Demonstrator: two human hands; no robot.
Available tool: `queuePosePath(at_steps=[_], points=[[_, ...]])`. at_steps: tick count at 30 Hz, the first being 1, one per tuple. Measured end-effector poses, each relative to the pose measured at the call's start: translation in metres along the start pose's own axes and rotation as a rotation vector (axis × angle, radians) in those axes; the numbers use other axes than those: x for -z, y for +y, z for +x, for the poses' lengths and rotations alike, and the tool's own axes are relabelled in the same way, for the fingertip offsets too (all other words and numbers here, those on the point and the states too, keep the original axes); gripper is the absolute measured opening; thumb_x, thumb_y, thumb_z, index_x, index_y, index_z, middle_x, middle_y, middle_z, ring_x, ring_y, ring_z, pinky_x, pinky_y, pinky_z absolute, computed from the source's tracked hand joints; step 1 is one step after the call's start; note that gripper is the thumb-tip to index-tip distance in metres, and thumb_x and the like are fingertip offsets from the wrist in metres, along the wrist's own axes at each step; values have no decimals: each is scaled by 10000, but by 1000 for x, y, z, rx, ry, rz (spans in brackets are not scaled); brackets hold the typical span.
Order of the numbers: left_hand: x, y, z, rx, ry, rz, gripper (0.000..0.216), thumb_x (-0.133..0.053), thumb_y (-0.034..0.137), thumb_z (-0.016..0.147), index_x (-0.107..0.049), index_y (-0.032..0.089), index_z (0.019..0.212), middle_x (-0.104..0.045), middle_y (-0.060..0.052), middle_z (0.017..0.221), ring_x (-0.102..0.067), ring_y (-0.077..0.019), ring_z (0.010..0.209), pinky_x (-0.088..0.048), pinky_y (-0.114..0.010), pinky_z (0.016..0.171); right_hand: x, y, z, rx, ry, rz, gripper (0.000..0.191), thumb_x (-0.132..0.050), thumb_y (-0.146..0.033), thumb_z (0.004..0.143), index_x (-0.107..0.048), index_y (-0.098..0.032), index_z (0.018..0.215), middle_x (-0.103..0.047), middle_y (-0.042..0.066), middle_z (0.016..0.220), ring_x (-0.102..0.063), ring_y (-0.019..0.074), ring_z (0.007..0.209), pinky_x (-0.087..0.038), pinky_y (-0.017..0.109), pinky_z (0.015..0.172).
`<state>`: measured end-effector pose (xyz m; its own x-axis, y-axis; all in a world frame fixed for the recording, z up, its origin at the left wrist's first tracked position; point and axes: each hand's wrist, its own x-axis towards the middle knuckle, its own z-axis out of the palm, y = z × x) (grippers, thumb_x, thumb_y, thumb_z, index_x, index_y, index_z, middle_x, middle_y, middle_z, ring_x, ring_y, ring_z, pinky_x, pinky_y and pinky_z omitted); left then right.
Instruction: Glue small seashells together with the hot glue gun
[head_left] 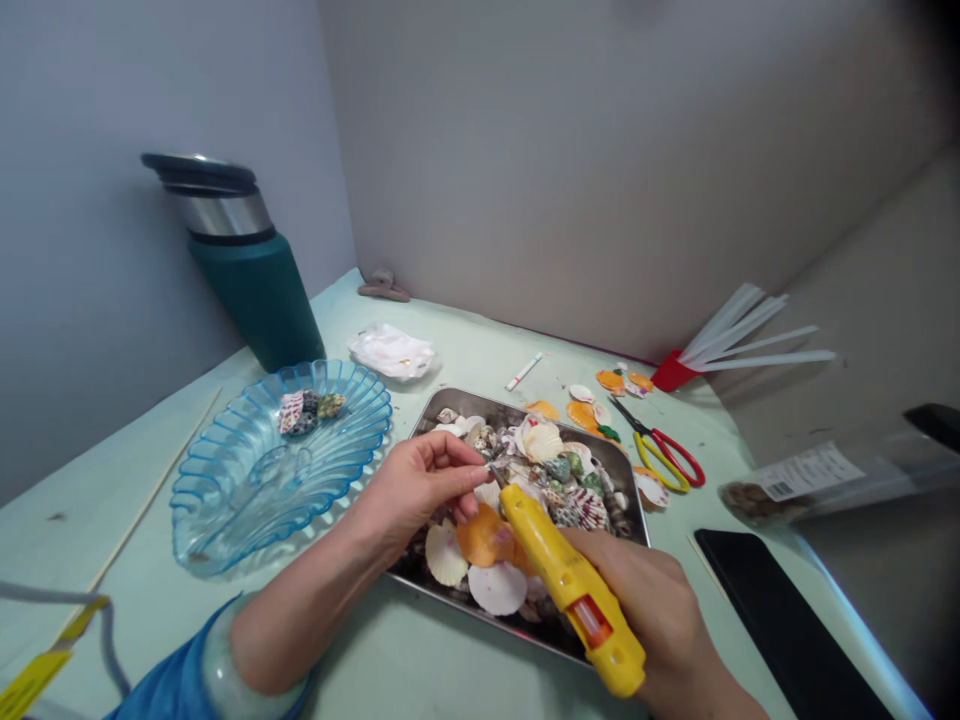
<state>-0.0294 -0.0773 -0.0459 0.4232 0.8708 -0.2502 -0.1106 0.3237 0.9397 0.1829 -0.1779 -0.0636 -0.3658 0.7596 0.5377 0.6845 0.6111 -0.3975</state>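
Observation:
My left hand [420, 485] hovers over a metal tray [465, 402] heaped with seashells, its fingers pinched on a small shell I can barely make out. My right hand [660, 615] grips a yellow glue gun [570, 585], whose nozzle points up-left and meets the pinched shell at my left fingertips. Orange and white scallop shells [484, 540] lie in the tray just under both hands. To the left stands a blue shell-shaped glass dish [247, 480] with a few shells [307, 410] stuck together in it.
A teal thermos [240, 270] stands at back left. Red and yellow scissors [664, 455], loose orange shells [611, 380], a plastic wrapper [394, 352], white glue sticks [742, 335], a clear packet [817, 480] and a black phone [787, 625] lie around. A thin wooden stick [150, 490] lies left.

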Motion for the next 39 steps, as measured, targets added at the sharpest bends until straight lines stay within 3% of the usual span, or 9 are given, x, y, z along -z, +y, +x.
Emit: queuePosePath(at_steps=[15, 39], points=[[-1, 1, -1, -6, 27, -16, 219, -758, 259, 662, -589, 142, 738, -584, 44, 511, -532, -64, 436, -424, -166, 461, 1, -2, 4, -12, 66, -36, 268, -564, -320, 891, -520, -188, 1120, -731, 49, 824, -705, 161, 637, -521, 230, 559], [-5, 5, -3, -54, 74, 93, 186, -723, 257, 667, -588, 156, 744, -587, 44, 522, -540, -80, 441, -425, -187, 463, 7, -4, 6, -69, 30, 39, 184, -553, -257, 881, -554, -206, 1057, -731, 45, 845, -700, 161, 625, -535, 215, 546]])
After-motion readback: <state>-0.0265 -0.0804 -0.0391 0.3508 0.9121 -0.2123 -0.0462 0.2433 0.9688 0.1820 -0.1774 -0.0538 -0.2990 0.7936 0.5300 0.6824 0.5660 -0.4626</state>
